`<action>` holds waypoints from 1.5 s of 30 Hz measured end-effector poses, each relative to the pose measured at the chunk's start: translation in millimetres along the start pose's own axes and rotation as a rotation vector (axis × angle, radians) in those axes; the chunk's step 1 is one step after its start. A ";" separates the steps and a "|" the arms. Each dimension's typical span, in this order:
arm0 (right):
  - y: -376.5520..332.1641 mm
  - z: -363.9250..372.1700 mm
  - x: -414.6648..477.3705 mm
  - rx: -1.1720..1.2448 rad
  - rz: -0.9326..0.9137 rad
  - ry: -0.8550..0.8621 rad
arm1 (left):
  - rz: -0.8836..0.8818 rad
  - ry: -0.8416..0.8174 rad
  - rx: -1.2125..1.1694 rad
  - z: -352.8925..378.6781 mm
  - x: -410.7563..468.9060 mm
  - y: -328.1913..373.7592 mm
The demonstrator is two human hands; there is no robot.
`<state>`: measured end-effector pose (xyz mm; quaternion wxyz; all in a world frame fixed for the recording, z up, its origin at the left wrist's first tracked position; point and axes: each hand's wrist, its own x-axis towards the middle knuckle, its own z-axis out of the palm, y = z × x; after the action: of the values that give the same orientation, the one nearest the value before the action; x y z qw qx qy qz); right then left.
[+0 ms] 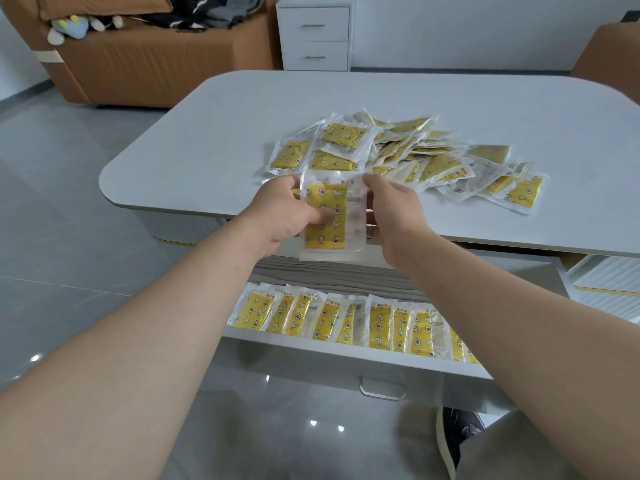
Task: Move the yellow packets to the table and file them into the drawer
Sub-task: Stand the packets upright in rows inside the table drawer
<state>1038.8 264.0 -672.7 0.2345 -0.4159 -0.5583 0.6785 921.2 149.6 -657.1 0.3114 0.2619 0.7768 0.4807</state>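
A small stack of yellow packets (327,233) in clear wrappers stands upright in the air over the table's near edge. My left hand (280,216) grips its left side, thumb across the front. My right hand (391,216) holds its right edge with curled fingers. Behind my hands a loose heap of several yellow packets (408,157) lies on the white table (519,109). Below, the open drawer (346,351) holds a row of several packets (349,323) standing on edge along its front.
A brown sofa (145,64) with clothes and plush toys stands at the back left. A white two-drawer cabinet (315,36) is against the far wall. A second white drawer (609,282) juts out at the right. My shoe (457,441) rests on the grey tiled floor.
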 end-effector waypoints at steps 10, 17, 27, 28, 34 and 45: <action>20.4 4.1 17.5 -1.399 -0.612 -0.151 | -0.158 0.028 0.334 -41.8 -14.2 -18.9; 31.4 10.9 12.3 -1.561 -0.773 0.042 | -0.234 -0.024 0.359 -54.0 -25.6 -27.0; 25.5 18.2 -17.0 -0.983 -0.853 0.017 | -0.087 -0.121 0.914 -57.6 -14.3 -51.8; 23.7 18.8 -21.2 -0.962 -0.837 0.003 | -0.081 -0.142 0.954 -56.7 -12.1 -56.6; 32.3 14.4 -31.6 -1.101 -0.630 -0.206 | -0.126 -0.314 1.156 -46.3 -1.6 -82.5; 45.7 8.5 -20.8 -1.306 -0.366 -0.391 | -0.095 -0.350 1.488 -34.4 19.0 -114.5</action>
<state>1049.8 230.8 -709.7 -0.0571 -0.2416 -0.9441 0.2168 870.8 97.0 -753.8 0.1916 0.4411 0.8456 -0.2316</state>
